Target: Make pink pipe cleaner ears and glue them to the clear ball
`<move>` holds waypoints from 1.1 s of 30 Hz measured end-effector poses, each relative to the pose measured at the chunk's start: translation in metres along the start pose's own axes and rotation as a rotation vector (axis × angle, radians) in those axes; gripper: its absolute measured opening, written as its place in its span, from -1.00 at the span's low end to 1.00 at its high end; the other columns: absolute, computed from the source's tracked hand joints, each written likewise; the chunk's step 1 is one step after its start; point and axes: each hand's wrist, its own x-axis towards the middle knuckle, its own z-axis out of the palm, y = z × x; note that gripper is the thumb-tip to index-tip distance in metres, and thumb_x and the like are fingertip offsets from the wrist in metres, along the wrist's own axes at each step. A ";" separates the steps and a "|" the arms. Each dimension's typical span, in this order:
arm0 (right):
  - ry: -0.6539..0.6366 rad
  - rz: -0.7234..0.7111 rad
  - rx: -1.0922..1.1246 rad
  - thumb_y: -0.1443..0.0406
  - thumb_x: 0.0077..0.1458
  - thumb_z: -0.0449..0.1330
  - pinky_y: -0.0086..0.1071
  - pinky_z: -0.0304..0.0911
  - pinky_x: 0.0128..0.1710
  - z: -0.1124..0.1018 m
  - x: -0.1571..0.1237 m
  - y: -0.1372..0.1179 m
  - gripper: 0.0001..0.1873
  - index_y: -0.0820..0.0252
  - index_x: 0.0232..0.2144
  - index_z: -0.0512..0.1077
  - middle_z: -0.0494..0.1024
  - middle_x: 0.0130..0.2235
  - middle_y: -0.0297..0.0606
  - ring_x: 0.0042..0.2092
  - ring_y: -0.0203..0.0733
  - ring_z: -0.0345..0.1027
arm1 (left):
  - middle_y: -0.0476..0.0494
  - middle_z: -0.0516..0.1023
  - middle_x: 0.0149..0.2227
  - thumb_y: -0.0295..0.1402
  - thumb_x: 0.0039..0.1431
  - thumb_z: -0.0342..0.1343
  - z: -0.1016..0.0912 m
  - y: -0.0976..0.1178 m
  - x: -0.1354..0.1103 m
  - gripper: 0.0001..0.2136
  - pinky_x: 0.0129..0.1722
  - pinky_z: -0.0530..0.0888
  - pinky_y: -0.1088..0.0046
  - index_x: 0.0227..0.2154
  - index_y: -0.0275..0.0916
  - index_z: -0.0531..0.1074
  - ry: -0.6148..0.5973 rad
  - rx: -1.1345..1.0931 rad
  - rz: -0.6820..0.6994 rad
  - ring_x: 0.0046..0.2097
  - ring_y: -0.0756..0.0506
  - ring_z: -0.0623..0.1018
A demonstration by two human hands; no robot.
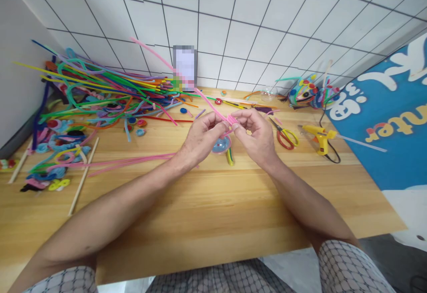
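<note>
Both hands meet over the middle of the wooden table, pinching one pink pipe cleaner [207, 100]. My left hand [206, 136] is closed on it, thumb and forefinger together. My right hand [256, 135] grips the folded, bunched end of the same pipe cleaner. Its long free end slants up to the left, past the phone. Below the fingers sits a clear bluish round piece with a pink rim [221, 144], partly covered by the hands. A yellow and green strip [230, 156] lies beside it. Several more pink pipe cleaners [133, 160] lie under my left forearm.
A large heap of coloured pipe cleaners [110, 90] fills the back left. Wooden sticks [84, 177] lie in front of it. A phone [185, 68] leans on the tiled wall. To the right are scissors [285, 136], a yellow glue gun [319, 138] and decorated balls [303, 92].
</note>
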 end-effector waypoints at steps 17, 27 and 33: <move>-0.194 0.127 0.176 0.26 0.03 0.33 -0.32 0.37 -0.30 -0.011 0.009 0.000 -0.83 0.11 -0.26 0.60 0.53 -0.39 -0.39 -0.35 -0.25 0.37 | -0.03 0.53 -0.35 -0.30 0.30 0.14 -0.006 -0.004 -0.003 -0.87 -0.27 0.33 0.40 -0.35 -0.20 0.45 -0.201 0.276 0.149 -0.27 -0.08 0.47; -0.213 0.195 0.305 0.19 0.04 0.40 -0.33 0.32 -0.28 -0.014 0.013 0.003 -0.83 0.09 -0.37 0.50 0.50 -0.37 -0.39 -0.32 -0.24 0.34 | -0.01 0.41 -0.44 -0.28 0.25 0.16 -0.005 -0.001 -0.002 -0.85 -0.39 0.24 0.42 -0.43 -0.18 0.44 -0.253 0.272 0.049 -0.38 -0.05 0.36; -0.195 0.191 0.263 0.15 0.09 0.42 -0.33 0.24 -0.34 -0.014 0.014 0.005 -0.74 0.08 -0.40 0.42 0.39 -0.43 -0.42 -0.37 -0.26 0.25 | -0.02 0.45 -0.41 -0.29 0.22 0.20 -0.006 -0.008 -0.001 -0.87 -0.38 0.29 0.42 -0.41 -0.19 0.49 -0.244 0.206 0.022 -0.37 -0.05 0.38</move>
